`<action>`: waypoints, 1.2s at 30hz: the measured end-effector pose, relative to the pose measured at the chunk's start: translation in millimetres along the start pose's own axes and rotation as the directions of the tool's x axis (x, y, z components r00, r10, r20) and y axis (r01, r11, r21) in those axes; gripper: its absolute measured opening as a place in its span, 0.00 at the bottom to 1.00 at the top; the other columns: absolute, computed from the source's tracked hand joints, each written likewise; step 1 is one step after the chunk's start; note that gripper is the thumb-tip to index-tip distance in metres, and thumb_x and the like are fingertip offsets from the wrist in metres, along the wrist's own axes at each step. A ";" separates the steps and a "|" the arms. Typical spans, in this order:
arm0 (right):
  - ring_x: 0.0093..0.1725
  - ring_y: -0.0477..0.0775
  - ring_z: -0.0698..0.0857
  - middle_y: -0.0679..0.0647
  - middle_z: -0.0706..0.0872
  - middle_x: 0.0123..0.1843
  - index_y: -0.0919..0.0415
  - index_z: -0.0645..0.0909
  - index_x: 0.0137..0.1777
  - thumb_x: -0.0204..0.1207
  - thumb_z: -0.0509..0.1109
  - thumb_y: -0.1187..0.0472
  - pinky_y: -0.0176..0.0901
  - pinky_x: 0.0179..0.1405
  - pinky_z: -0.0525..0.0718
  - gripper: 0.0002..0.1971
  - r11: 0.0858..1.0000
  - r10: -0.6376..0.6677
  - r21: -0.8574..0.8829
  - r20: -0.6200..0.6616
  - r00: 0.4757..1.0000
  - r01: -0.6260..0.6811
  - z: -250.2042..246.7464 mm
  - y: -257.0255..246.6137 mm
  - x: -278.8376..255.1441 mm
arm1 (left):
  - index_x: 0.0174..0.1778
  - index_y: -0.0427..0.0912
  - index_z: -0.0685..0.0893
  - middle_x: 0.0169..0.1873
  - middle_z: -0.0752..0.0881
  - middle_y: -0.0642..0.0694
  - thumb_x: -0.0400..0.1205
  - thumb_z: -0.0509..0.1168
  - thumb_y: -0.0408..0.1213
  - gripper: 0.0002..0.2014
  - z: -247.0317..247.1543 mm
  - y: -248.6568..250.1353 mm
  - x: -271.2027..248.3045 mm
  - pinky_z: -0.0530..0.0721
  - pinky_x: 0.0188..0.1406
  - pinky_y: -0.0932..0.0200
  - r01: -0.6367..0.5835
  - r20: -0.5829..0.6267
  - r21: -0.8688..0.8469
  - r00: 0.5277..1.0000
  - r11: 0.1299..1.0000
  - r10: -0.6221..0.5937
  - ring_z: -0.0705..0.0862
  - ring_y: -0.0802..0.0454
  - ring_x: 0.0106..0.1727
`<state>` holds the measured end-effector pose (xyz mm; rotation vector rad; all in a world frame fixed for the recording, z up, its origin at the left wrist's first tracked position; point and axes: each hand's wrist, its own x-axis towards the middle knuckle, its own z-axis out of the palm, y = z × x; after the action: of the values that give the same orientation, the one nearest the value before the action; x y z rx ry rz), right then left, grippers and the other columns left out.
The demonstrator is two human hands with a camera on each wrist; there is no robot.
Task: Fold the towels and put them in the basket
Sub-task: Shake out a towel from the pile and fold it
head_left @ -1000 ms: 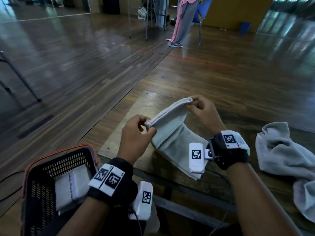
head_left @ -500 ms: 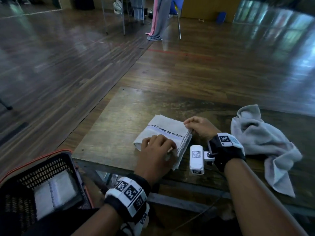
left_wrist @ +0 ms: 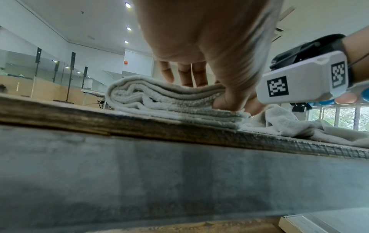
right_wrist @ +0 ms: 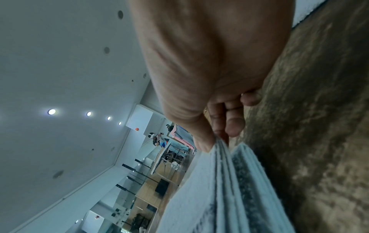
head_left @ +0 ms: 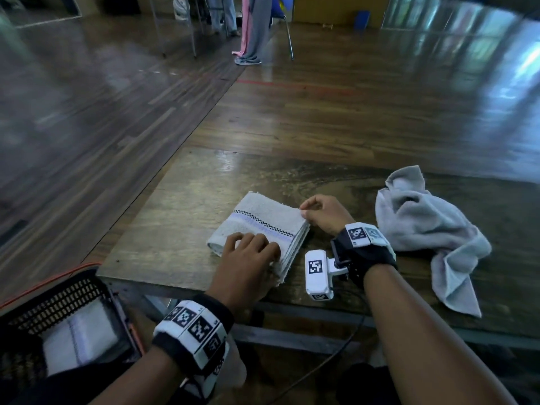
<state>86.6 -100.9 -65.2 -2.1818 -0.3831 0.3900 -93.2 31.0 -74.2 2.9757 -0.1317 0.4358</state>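
Observation:
A folded pale towel [head_left: 263,226] with a chequered stripe lies on the wooden table [head_left: 175,229] near its front edge. My left hand [head_left: 251,244] holds the towel's near corner; in the left wrist view its fingers [left_wrist: 187,75] lie on top of the towel [left_wrist: 159,97] and the thumb is tucked in between the layers. My right hand [head_left: 304,210] pinches the upper layers at the far right corner, which the right wrist view shows as thumb and fingers closed on the towel's stacked edge [right_wrist: 221,181]. A black mesh basket [head_left: 73,290] at the lower left holds one folded towel [head_left: 79,337].
A crumpled grey towel [head_left: 423,226] lies on the table right of my right wrist. An orange cable [head_left: 43,287] runs on the floor beside the basket. Beyond the table are bare wooden floor and a chair draped with cloth [head_left: 257,27].
A second ago both hands held the towel up in the air by its top edge. It now lies folded on the table, with both hands on its right side.

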 end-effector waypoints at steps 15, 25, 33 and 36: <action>0.57 0.54 0.80 0.53 0.81 0.56 0.54 0.77 0.54 0.73 0.72 0.54 0.52 0.59 0.78 0.12 0.925 -0.071 -0.379 -0.178 0.982 -0.001 5.6 7.8 -26.2 | 0.45 0.52 0.83 0.44 0.81 0.53 0.73 0.48 0.56 0.21 -11.0 -10.9 19.3 0.66 0.61 0.52 0.042 0.176 -0.110 0.984 0.993 -0.022 0.77 0.53 0.51; 0.59 0.54 0.81 0.48 0.80 0.68 0.53 0.75 0.70 0.75 0.60 0.51 0.49 0.55 0.78 0.23 0.526 -0.512 -0.647 0.277 0.813 0.552 57.5 1.8 -140.9 | 0.71 0.54 0.74 0.62 0.77 0.49 0.84 0.55 0.45 0.18 -1.9 -79.3 46.4 0.79 0.54 0.51 0.262 0.326 -0.173 0.925 0.950 -0.196 0.78 0.49 0.55; 0.54 0.49 0.83 0.41 0.87 0.49 0.46 0.82 0.57 0.79 0.54 0.46 0.51 0.51 0.63 0.17 0.488 -0.527 -0.764 0.128 0.840 0.422 27.6 11.3 -122.9 | 0.34 0.44 0.79 0.42 0.80 0.45 0.84 0.53 0.48 0.17 -23.6 -56.3 53.9 0.75 0.38 0.56 0.187 0.469 0.044 0.863 0.981 -0.185 0.78 0.49 0.40; 0.60 0.46 0.79 0.39 0.85 0.54 0.44 0.81 0.57 0.81 0.57 0.50 0.51 0.56 0.59 0.12 0.580 -0.420 -0.741 0.085 0.904 0.339 2.6 21.6 -104.3 | 0.21 0.43 0.70 0.30 0.79 0.44 0.81 0.56 0.48 0.22 -27.1 -31.9 55.3 0.70 0.29 0.58 0.125 0.546 -0.041 0.834 0.991 -0.082 0.74 0.51 0.28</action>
<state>-5.9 -153.7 -69.3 -2.7887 -1.0992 -0.1789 -44.7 62.7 -36.1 2.9183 -0.0369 -0.4338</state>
